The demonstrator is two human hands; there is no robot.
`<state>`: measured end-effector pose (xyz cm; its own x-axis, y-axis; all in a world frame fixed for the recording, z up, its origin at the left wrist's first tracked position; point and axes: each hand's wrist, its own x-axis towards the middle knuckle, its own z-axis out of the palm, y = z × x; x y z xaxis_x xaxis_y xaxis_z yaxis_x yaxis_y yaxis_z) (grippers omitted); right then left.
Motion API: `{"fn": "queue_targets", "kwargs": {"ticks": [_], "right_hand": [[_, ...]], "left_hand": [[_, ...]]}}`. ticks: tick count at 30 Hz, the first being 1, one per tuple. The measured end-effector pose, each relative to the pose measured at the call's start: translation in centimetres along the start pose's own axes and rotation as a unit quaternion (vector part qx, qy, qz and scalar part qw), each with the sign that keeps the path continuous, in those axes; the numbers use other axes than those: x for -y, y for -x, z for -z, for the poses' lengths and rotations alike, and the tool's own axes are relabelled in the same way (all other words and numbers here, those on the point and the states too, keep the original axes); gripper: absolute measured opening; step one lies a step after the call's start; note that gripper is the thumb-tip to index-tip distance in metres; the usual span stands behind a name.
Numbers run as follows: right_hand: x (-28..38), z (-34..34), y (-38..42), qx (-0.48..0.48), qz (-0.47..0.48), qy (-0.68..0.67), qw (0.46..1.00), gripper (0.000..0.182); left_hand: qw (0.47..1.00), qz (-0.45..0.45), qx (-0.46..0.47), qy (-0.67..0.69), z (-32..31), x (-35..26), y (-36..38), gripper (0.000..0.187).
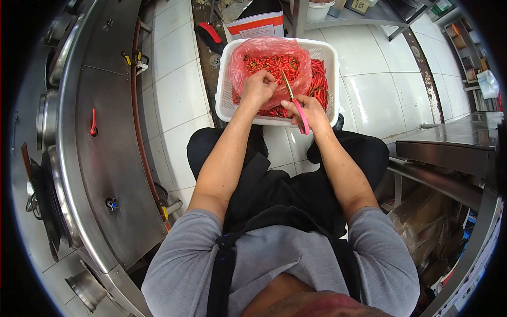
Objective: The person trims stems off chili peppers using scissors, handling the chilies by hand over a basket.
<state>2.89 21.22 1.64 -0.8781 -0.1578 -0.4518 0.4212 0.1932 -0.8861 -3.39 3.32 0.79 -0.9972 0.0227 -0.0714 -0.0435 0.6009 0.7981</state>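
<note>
A pair of scissors (300,114) with pink handles is in my right hand (313,112), its blades pointing away from me over the bag. My left hand (258,89) is pinched just left of the blades, above the pink plastic bag (244,53); what its fingertips hold is too small to make out. Cut red chili pieces (272,64) fill the open bag. Whole red chilies (319,83) lie to the right of the bag and under its near edge. Bag and chilies sit inside a white plastic basket (224,79) on the floor in front of my knees.
A stainless-steel counter (100,174) with valve knobs runs along the left. To the right stands a metal table (449,137) with bags beneath. Behind the basket are a red-and-white sack (257,26), a red-handled tool (210,33) and a metal shelf (348,22).
</note>
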Motion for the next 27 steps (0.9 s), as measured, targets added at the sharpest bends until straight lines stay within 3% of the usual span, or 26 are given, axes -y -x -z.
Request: {"fn": "queue_targets", "kwargs": {"ticks": [6, 16, 18, 19, 21, 22, 24, 25, 27], "right_hand": [[-0.2, -0.3, -0.1, 0.016, 0.007, -0.012, 1.000, 0.047], [0.8, 0.0, 0.0, 0.016, -0.040, 0.037, 0.998, 0.039], [0.4, 0.1, -0.2, 0.001, -0.023, 0.028, 0.999, 0.038], [0.5, 0.2, -0.1, -0.014, -0.005, 0.019, 1.000, 0.037], [1.2, 1.1, 0.2, -0.037, 0.006, -0.017, 0.999, 0.036], [1.6, 1.7, 0.5, -0.061, 0.017, -0.054, 0.997, 0.035], [1.9, 2.9, 0.6, -0.090, 0.044, -0.116, 0.988, 0.031], [2.1, 3.5, 0.7, -0.108, 0.055, -0.134, 0.984, 0.030], [2.6, 4.1, 1.3, -0.139, 0.073, -0.165, 0.974, 0.029]], "left_hand": [[0.999, -0.029, 0.046, -0.006, 0.2, -0.8, 0.7, 0.015], [0.998, -0.025, 0.017, -0.060, -0.1, -0.4, 0.4, 0.015], [0.991, -0.025, -0.073, -0.111, -0.4, 0.3, 0.0, 0.016], [0.991, -0.024, -0.074, -0.111, -0.7, 1.3, -0.4, 0.016], [0.946, -0.191, -0.195, -0.173, -1.0, 2.0, -0.8, 0.020], [0.947, -0.190, -0.193, -0.172, -1.0, 1.7, -0.6, 0.020], [0.981, -0.149, -0.098, -0.080, -1.0, 0.5, 0.0, 0.022], [0.982, -0.146, -0.092, -0.080, -1.0, -0.4, 0.6, 0.022], [0.993, -0.096, 0.062, -0.021, -1.5, -2.1, 1.6, 0.021]]}}
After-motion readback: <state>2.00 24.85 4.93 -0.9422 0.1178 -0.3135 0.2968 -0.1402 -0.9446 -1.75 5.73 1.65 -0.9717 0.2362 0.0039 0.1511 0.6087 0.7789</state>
